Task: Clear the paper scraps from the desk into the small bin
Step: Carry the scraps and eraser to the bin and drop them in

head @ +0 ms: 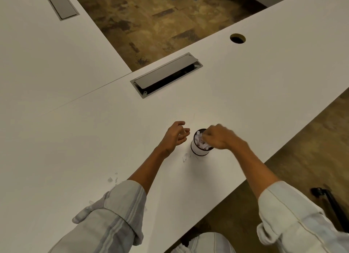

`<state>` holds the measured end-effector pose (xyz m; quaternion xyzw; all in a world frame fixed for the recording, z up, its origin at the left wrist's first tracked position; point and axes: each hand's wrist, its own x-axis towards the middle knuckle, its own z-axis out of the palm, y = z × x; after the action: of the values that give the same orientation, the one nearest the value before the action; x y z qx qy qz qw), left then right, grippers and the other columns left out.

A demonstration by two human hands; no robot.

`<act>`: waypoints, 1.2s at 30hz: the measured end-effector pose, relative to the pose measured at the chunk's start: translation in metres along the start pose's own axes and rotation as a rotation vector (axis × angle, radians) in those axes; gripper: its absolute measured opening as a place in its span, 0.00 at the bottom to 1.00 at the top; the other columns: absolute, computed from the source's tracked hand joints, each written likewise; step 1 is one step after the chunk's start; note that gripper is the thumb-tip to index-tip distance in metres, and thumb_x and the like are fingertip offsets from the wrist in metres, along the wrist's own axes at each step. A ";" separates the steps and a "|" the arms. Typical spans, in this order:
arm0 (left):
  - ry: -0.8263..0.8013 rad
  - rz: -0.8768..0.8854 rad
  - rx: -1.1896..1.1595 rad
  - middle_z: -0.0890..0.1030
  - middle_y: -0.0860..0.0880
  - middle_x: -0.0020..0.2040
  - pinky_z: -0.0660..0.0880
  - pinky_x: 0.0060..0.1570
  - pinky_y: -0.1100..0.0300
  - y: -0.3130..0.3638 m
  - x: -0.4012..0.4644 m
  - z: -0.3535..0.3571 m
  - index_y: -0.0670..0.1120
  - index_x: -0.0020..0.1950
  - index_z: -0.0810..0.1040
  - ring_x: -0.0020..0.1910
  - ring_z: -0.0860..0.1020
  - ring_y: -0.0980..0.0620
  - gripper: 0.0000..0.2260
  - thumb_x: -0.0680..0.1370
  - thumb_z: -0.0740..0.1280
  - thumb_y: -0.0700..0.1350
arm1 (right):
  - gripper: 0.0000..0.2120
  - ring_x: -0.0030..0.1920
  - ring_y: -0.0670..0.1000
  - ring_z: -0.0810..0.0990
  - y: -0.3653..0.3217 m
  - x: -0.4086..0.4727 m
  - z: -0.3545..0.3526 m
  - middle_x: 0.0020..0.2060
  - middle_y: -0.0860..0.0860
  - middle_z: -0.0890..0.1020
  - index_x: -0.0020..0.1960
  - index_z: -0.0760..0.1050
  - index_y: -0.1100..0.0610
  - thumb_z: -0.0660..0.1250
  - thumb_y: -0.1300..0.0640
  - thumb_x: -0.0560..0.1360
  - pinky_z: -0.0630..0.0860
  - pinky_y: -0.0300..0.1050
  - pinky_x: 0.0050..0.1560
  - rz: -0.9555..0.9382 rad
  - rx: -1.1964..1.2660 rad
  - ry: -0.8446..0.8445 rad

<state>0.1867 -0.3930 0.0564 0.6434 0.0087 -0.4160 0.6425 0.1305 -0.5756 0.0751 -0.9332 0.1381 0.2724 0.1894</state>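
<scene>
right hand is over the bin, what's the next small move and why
Probably reach the left hand, open and empty beside the small bin, back to the scraps by the bin's base. The right hand sits blurred over the bin's paper-filled mouth, its grip unclear. More scraps lie on the desk near the left sleeve, so the clearing isn't finished.
</scene>
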 end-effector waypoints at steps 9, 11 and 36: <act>0.138 0.034 0.238 0.80 0.42 0.58 0.76 0.56 0.45 -0.020 -0.001 -0.022 0.44 0.59 0.75 0.58 0.79 0.42 0.11 0.80 0.57 0.45 | 0.09 0.37 0.48 0.84 0.031 -0.062 0.013 0.33 0.45 0.85 0.40 0.80 0.47 0.61 0.52 0.70 0.82 0.52 0.46 0.004 0.449 0.398; 0.151 0.014 0.323 0.81 0.45 0.55 0.77 0.52 0.49 -0.031 -0.001 -0.024 0.47 0.53 0.77 0.56 0.79 0.44 0.09 0.79 0.59 0.47 | 0.07 0.39 0.50 0.84 0.030 -0.064 0.052 0.37 0.47 0.86 0.44 0.81 0.48 0.64 0.55 0.74 0.82 0.51 0.47 0.024 0.397 0.343; 0.327 0.126 0.562 0.80 0.43 0.54 0.73 0.40 0.67 -0.119 -0.015 -0.061 0.43 0.62 0.73 0.44 0.78 0.51 0.14 0.76 0.63 0.38 | 0.22 0.63 0.61 0.76 -0.018 -0.014 0.181 0.64 0.61 0.77 0.68 0.71 0.63 0.67 0.59 0.75 0.81 0.54 0.54 -0.089 -0.051 0.353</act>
<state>0.1441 -0.3136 -0.0441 0.8531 -0.0431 -0.2529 0.4542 0.0437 -0.4796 -0.0532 -0.9762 0.1207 0.0991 0.1502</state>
